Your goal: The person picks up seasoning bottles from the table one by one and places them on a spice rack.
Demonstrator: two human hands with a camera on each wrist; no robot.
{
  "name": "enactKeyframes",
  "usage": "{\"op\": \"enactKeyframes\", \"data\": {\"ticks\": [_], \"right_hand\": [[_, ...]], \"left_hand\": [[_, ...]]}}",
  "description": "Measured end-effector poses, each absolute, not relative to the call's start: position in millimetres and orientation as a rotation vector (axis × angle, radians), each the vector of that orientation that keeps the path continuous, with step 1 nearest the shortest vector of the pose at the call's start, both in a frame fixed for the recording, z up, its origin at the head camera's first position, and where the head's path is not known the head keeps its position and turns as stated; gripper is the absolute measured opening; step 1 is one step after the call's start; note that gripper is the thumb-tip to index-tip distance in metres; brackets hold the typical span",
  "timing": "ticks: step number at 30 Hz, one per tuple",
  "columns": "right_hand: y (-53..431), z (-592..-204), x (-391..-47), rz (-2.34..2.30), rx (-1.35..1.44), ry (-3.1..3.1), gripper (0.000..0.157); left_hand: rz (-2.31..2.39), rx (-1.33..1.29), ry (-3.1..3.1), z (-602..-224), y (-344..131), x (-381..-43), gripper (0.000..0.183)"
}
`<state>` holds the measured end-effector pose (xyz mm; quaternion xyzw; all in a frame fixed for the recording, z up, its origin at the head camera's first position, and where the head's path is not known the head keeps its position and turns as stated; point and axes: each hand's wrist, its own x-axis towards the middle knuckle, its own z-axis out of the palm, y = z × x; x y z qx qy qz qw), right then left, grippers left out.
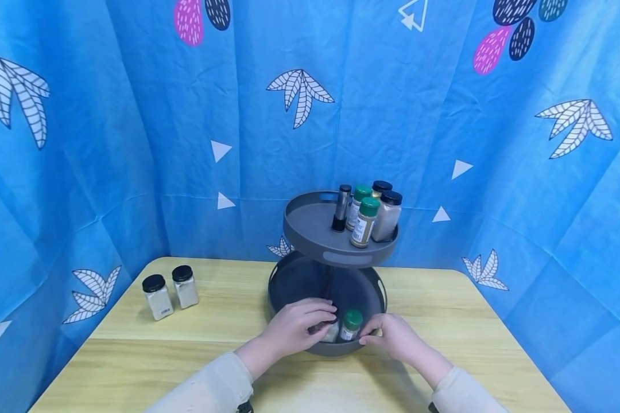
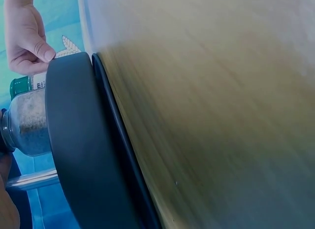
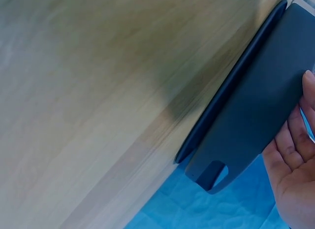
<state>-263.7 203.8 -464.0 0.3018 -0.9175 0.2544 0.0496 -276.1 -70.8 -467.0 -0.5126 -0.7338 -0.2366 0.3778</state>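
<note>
A two-tier round grey tray stands on the table, its lower tier nearest me. My left hand reaches over the front of that tier and grips a clear jar by its dark lid; the jar holds pale grainy contents. In the head view the fingers hide most of this jar. Right beside it in the tier is a green-capped spice bottle. My right hand pinches the tier's front right rim between thumb and fingers, as the right wrist view shows at the tray wall.
The upper tier overhangs the lower one and carries several spice bottles and a slim dark grinder on its right half. Two black-lidded jars stand at the table's left. Blue patterned cloth surrounds the table.
</note>
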Motion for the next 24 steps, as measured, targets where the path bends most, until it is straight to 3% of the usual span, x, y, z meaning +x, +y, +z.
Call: {"op": "enactKeyframes", "data": {"ticks": [24], "right_hand": [[203.3,-463.7,-261.8,0.764,0.892,-2.797,0.005]], "left_hand": [[-0.542,-1.199,-1.913,-460.9,-110.6,-275.0,0.020]]}}
